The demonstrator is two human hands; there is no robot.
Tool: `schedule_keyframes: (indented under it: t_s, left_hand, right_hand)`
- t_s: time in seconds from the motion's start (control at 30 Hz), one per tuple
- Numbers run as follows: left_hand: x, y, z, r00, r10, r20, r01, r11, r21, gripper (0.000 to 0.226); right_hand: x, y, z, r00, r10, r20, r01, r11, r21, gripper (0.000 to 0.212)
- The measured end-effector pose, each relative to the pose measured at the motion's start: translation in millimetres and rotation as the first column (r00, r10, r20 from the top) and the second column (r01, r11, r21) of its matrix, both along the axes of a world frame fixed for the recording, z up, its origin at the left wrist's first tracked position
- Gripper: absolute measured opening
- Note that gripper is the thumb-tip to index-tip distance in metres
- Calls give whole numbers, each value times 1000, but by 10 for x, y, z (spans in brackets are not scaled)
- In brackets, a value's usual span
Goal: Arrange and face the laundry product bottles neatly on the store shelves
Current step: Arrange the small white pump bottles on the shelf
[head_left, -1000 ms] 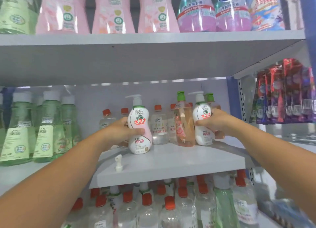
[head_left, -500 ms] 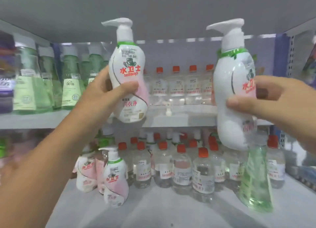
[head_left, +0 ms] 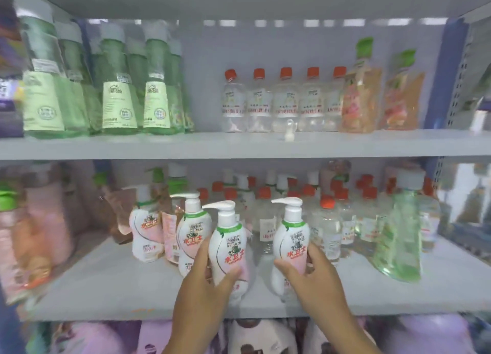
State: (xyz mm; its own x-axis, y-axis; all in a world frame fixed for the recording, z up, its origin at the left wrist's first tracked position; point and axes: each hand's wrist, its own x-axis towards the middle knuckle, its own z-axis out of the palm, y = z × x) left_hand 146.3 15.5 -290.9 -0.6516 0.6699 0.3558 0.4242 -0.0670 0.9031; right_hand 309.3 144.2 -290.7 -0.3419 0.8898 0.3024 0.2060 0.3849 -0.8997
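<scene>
Both pump bottles have come down since half a second ago: you held them up in front of the upper shelf, and now they are at the lower shelf (head_left: 106,282). Your left hand (head_left: 204,287) grips the left pump bottle (head_left: 228,247), thumb across its pink front, fingers curled behind it. Your right hand (head_left: 310,271) grips the right pump bottle (head_left: 291,239) the same way, thumb on the label. Both bottles are white and pink, opaque, with white pump heads pointing left; their bases are at the shelf board, though you cannot tell whether they rest on it.

Just left of your left hand, two matching pump bottles (head_left: 192,234) stand upright. Behind and right of your right hand, small clear bottles with red caps (head_left: 326,229) hold a colourless liquid. Farther right, a tall clear bottle of green liquid (head_left: 401,236) leans. Above your hands, the upper shelf (head_left: 186,146) carries green-liquid bottles (head_left: 117,88), red-capped clear bottles and peach-liquid bottles (head_left: 358,93).
</scene>
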Motion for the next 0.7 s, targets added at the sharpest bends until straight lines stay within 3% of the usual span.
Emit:
schedule_keyframes:
  t_s: [0.17, 0.27, 0.37, 0.53, 0.7]
  left_hand:
    - [-153, -248, -39, 994, 105, -22, -105, 994, -15, 89]
    - [-350, -509, -59, 977, 211, -19, -210, 977, 34, 79]
    - [-670, -651, -126, 941, 333, -57, -334, 942, -8, 72]
    - [-1323, -656, -134, 914, 399, -75, -404, 909, -99, 80]
    - [-1680, -637, -215, 921, 388, -34, -389, 920, -53, 47]
  right_hand:
    - [-167, -23, -166, 999, 26, 35, -27, 1000, 12, 50]
    - [-287, -57, -157, 997, 82, 0, -82, 997, -14, 43]
    - [-501, -134, -159, 992, 124, -21, -124, 992, -26, 38]
    - [-872, -178, -127, 993, 116, 14, -116, 993, 17, 36]
    - [-1165, -80, -136, 986, -29, 163, 8, 991, 132, 40]
